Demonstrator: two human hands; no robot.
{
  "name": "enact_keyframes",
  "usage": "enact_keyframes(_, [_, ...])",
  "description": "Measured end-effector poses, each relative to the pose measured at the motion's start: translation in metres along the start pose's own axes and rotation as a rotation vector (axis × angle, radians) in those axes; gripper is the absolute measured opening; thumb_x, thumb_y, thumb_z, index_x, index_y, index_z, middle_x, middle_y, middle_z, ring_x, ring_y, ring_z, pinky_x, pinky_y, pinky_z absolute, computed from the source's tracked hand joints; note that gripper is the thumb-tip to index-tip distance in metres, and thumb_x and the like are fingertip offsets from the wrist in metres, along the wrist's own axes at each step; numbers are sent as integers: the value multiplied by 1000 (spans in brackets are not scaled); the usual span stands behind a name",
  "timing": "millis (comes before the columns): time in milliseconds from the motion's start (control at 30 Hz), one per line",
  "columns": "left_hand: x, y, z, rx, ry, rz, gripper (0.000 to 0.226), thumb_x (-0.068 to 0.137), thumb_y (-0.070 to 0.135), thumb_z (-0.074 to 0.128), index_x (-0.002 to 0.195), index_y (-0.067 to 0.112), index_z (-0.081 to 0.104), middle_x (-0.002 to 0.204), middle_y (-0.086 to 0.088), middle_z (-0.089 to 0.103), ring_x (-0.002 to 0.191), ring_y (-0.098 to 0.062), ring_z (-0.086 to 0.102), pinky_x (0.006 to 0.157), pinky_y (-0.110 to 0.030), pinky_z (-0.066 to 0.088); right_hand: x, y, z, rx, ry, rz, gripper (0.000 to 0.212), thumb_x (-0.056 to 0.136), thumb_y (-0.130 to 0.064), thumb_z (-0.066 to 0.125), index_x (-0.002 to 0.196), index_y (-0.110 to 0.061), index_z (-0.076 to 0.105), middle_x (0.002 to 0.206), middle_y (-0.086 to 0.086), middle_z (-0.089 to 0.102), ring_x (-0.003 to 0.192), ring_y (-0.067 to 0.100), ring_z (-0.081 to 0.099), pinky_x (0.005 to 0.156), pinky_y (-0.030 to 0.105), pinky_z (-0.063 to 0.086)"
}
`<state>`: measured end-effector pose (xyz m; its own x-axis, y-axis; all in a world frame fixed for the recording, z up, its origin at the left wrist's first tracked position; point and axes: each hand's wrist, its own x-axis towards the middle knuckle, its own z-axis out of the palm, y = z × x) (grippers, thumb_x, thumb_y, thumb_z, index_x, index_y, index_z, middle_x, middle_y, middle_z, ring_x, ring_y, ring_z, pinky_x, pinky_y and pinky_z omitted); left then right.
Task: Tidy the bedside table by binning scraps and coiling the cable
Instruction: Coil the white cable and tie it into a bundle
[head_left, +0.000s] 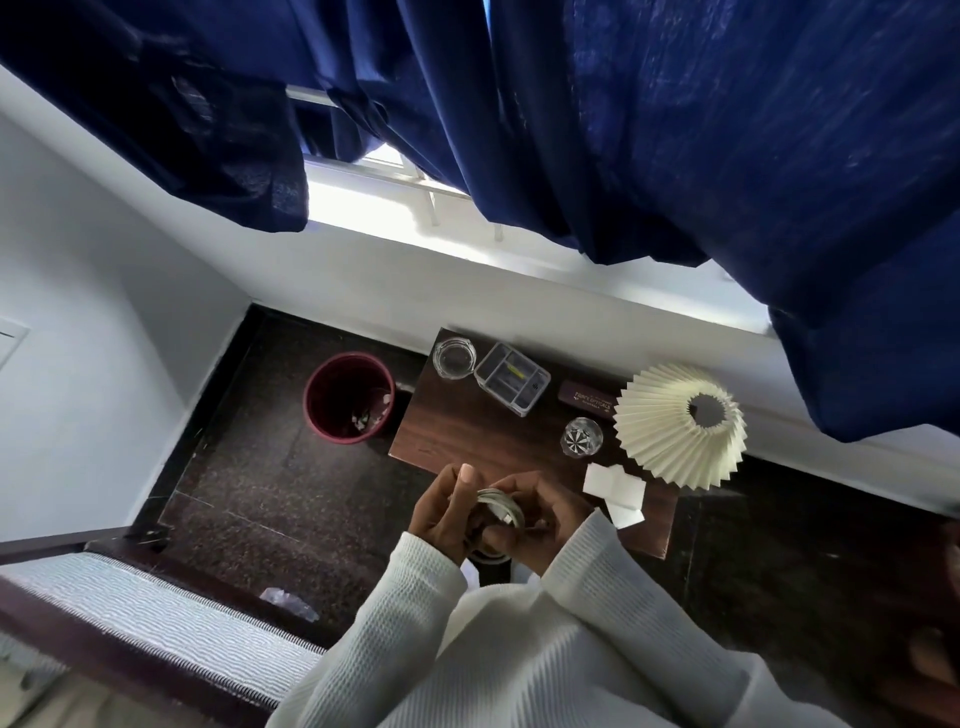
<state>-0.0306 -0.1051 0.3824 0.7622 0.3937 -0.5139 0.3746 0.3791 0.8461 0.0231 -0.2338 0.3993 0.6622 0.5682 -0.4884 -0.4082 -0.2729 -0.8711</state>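
Observation:
Both hands meet over the near edge of the dark wooden bedside table (467, 431). A white cable (500, 505) is wound in several loops between them. My left hand (451, 512) grips the coil from the left with the thumb raised. My right hand (540, 514) holds the coil's right side, fingers curled around it. White folded paper pieces (615, 488) lie on the table to the right of my hands. A dark red bin (349, 397) stands on the floor left of the table, with scraps at its bottom.
On the table stand a glass ashtray (454, 358), a clear compartment tray (513, 378), a brown glasses case (587, 397), a cut glass tumbler (582, 437) and a pleated cream lampshade (670, 436). Blue curtains (675, 130) hang above. A crumpled wrapper (289, 603) lies on the floor by the bed (156, 623).

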Motion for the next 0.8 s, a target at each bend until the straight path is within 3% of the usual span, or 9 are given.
enact_keyframes(67, [2,-4,-4,-7,7,7,59,95,37,50,99,-22,49,86,-26,52,79,-37,47,72,-48,39,3,2,1,24,26,-11,30,79,6,73,106,-3,63,92,7,71,78,10,70,71,17,55])
enact_keyframes(167, [9,-12,-13,83,-12,41,60,83,44,58,88,-15,50,76,-24,54,71,-35,49,66,-49,41,11,7,2,60,46,-9,23,82,3,71,102,-6,65,86,0,73,74,3,71,69,15,54])
enact_keyframes(267, [25,-24,-25,196,-33,74,37,79,37,66,83,1,57,68,-19,64,63,-28,60,62,-39,51,27,15,4,36,107,36,27,81,-3,75,104,-12,66,91,1,74,79,7,72,73,19,56])
enact_keyframes(367, [57,-41,-40,268,9,45,17,87,23,72,79,9,66,64,1,71,61,-13,66,60,-28,54,54,31,8,-13,210,109,31,79,-13,79,103,-27,64,95,-4,73,89,12,71,79,22,56])
enact_keyframes(500, [118,-72,-60,363,-48,-37,12,89,10,68,85,21,70,71,11,75,68,0,70,63,-15,54,116,72,21,-28,445,245,21,76,-31,81,91,-33,65,81,-14,72,76,-2,67,62,6,49])
enact_keyframes(600, [173,-102,-76,449,-86,-84,19,86,9,73,90,27,68,77,10,74,70,2,70,65,-11,53,174,114,31,20,576,344,15,83,-24,75,93,-29,66,82,-15,68,72,-1,64,56,5,47])
enact_keyframes(733, [243,-146,-90,570,-92,-173,17,85,16,75,101,15,72,80,1,75,63,3,69,63,-9,52,244,168,37,42,635,485,15,90,-16,66,104,-19,68,89,-3,67,79,13,64,70,20,49])
enact_keyframes(800, [272,-165,-94,636,-75,-217,20,85,18,75,105,16,72,86,-3,76,68,-4,70,72,-19,57,267,193,38,9,643,486,18,92,-17,64,110,-17,68,91,-1,68,80,16,64,69,21,48])
